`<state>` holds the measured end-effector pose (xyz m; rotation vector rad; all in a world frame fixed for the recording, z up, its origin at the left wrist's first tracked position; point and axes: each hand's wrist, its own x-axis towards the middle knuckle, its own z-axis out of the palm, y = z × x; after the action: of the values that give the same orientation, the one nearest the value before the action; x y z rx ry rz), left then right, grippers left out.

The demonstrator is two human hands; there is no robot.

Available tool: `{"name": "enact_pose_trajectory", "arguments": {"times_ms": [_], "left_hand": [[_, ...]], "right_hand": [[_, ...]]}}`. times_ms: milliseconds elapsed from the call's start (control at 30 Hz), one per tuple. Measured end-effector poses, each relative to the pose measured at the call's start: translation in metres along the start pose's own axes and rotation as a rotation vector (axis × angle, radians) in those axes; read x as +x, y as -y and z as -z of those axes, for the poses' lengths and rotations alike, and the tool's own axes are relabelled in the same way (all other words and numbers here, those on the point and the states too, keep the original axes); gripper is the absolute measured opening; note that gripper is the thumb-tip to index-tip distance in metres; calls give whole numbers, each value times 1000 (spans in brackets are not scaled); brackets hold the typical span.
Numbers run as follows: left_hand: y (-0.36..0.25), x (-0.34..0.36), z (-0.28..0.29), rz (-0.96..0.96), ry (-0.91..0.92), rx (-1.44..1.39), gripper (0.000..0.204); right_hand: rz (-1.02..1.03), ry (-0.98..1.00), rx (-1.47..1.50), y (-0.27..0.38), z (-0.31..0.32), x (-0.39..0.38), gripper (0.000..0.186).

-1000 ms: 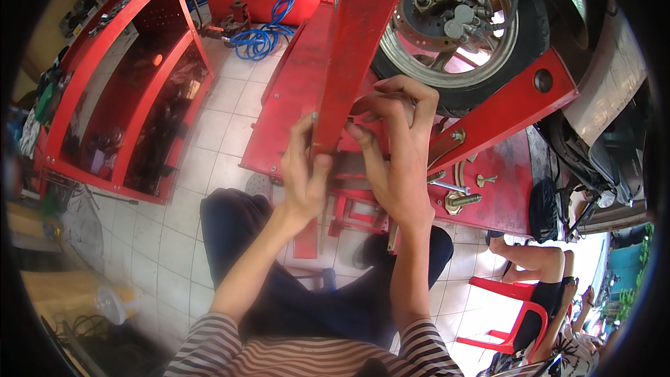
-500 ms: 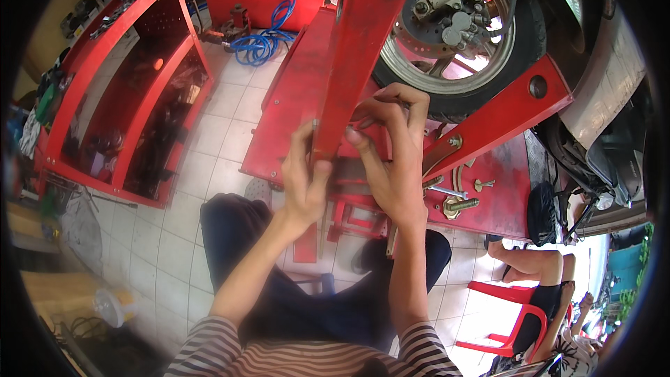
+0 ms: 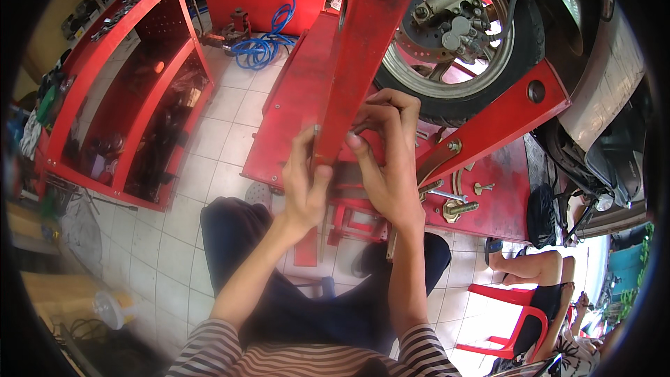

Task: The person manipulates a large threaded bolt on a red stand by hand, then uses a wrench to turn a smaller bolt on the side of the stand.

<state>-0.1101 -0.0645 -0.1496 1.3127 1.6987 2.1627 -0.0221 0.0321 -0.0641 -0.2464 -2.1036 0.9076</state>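
Note:
In front of me a red steel post (image 3: pixel 359 42) rises from a red lift platform (image 3: pixel 279 126). My left hand (image 3: pixel 305 185) is closed around the post's lower left edge, thumb on the near side and fingers behind. On the post's other side, my right hand (image 3: pixel 389 157) has curled fingers with the thumb drawn in near them. Whatever these fingers pinch is hidden by the hand and the post. A second red arm (image 3: pixel 502 119) with a bolt slants up to the right. Near it on the platform lie a wrench (image 3: pixel 447 195), a brass-coloured screw piece (image 3: pixel 459 210) and a small wing screw (image 3: pixel 483 188).
A motorcycle wheel (image 3: pixel 457 106) with disc brake stands beyond the arms. At left is a red tool cart (image 3: pixel 143 129); behind, a red cabinet (image 3: pixel 279 0) and coiled blue hose (image 3: pixel 257 52). Another person's leg (image 3: pixel 530 265) shows beside a red chair (image 3: pixel 509 324) at lower right.
My right hand has shifted slightly down and left beside the post. The left hand keeps nearly the same place on the post. The other person's foot has moved a little.

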Motion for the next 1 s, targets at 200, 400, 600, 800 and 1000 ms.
{"name": "enact_pose_trajectory", "arguments": {"times_ms": [200, 400, 600, 800, 1000], "left_hand": [[-2, -1, 0, 38, 6, -44, 69], [1, -2, 1, 41, 11, -19, 68], [4, -2, 1, 26, 8, -13, 67], [1, -2, 0, 54, 10, -60, 70], [6, -1, -3, -2, -25, -16, 70]], "right_hand": [[66, -13, -70, 4, 1, 0, 35], [102, -21, -143, 7, 4, 1, 37], [106, -28, -168, 5, 7, 1, 38], [85, 6, -140, 6, 18, -1, 35], [-80, 338, 75, 8, 51, -11, 22]]}}
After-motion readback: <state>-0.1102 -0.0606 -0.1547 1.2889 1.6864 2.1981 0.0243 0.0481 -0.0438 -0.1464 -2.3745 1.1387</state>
